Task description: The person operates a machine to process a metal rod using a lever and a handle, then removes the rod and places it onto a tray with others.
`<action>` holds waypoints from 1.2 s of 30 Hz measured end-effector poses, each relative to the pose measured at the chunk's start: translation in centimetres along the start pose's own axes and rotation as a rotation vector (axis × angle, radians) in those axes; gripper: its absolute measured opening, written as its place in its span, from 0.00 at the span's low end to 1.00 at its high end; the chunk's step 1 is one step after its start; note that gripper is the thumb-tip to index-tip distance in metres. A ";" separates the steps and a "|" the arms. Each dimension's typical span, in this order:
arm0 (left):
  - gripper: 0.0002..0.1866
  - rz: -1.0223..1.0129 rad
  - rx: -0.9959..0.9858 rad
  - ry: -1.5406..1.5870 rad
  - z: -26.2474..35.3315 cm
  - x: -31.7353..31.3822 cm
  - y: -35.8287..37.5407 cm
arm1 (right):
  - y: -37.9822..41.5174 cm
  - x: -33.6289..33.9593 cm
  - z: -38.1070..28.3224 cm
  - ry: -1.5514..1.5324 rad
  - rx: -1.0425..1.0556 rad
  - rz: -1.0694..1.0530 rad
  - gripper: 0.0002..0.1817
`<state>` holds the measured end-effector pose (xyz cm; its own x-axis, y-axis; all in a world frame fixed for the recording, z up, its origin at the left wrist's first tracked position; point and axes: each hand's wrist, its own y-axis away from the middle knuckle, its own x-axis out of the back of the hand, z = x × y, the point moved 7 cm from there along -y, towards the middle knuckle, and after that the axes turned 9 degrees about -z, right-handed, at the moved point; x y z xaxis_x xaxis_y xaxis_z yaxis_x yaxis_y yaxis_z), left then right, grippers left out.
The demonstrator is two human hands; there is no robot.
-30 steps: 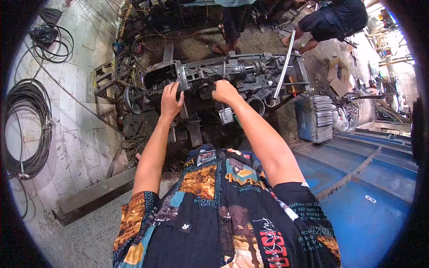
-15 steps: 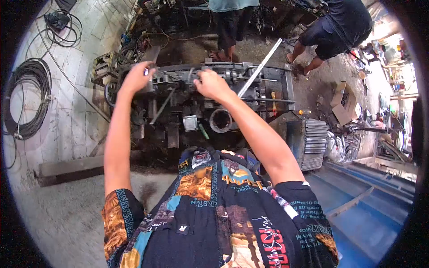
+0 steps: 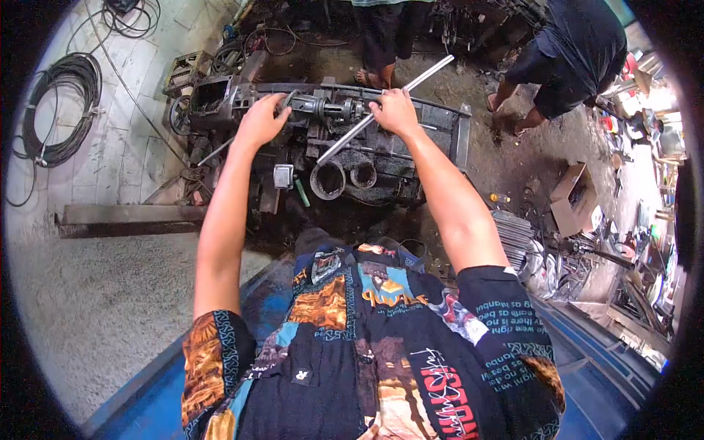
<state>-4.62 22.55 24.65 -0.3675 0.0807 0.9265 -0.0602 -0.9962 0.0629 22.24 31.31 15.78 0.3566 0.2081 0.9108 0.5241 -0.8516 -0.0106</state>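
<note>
A lathe-like machine (image 3: 341, 108), dark and greasy, lies across the floor in front of me. Over its left part is my left hand (image 3: 262, 121), thumb and fingers apart in a curve, fingertips right at a thin curved metal piece (image 3: 291, 96). My right hand (image 3: 396, 114) is closed on a long silvery metal bar (image 3: 431, 72). The bar slants over the machine, its near end low at the left and its far end up at the right. Two round metal rings (image 3: 328, 181) sit on the near side, beside a small pale square block (image 3: 283, 176) and a green stick (image 3: 301, 192).
Coiled black cable (image 3: 62, 110) lies on the tiled floor at left, near a crate (image 3: 188, 71) and a long beam (image 3: 132, 218). Two people stand beyond the machine, one bending at the right (image 3: 579, 55). An open cardboard box (image 3: 574, 196) and scattered scrap lie at right.
My right hand has moved right and taken hold of the metal bar, which has shifted left and tilted flatter. My left hand has moved right along the machine. The view has shifted too.
</note>
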 end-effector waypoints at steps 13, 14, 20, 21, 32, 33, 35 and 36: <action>0.21 -0.402 0.623 0.101 -10.3 -20.0 11.8 | -2.5 -0.2 1.2 0.199 -0.069 -0.173 0.24; 0.23 -0.488 0.649 0.141 -13.3 -24.7 12.8 | -3.0 -0.1 1.4 0.208 -0.064 -0.152 0.24; 0.29 -0.458 0.787 0.328 -16.8 -36.2 17.9 | -2.9 -0.4 1.4 0.241 0.000 -0.025 0.20; 0.28 -0.326 0.735 0.415 -18.7 -39.3 18.3 | -2.9 -0.6 1.6 0.248 -0.010 -0.030 0.20; 0.16 -0.380 1.019 1.224 -14.9 -32.2 16.0 | -2.6 -0.1 1.1 0.226 0.021 0.056 0.19; 0.17 -0.369 1.046 1.187 -15.3 -31.2 14.9 | -2.5 0.0 1.0 0.223 0.017 0.054 0.19; 0.18 -0.398 1.001 1.100 -15.4 -30.4 13.0 | -2.6 0.0 0.9 0.229 0.012 0.040 0.19; 0.18 -0.367 1.005 1.073 -15.5 -30.4 12.7 | -2.9 0.0 0.7 0.226 0.015 0.055 0.19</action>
<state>-8.63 7.98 -8.51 -0.9823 -0.1348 0.1305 0.1804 -0.4885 0.8537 21.31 34.11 15.49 0.2034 0.0474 0.9779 0.5203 -0.8513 -0.0670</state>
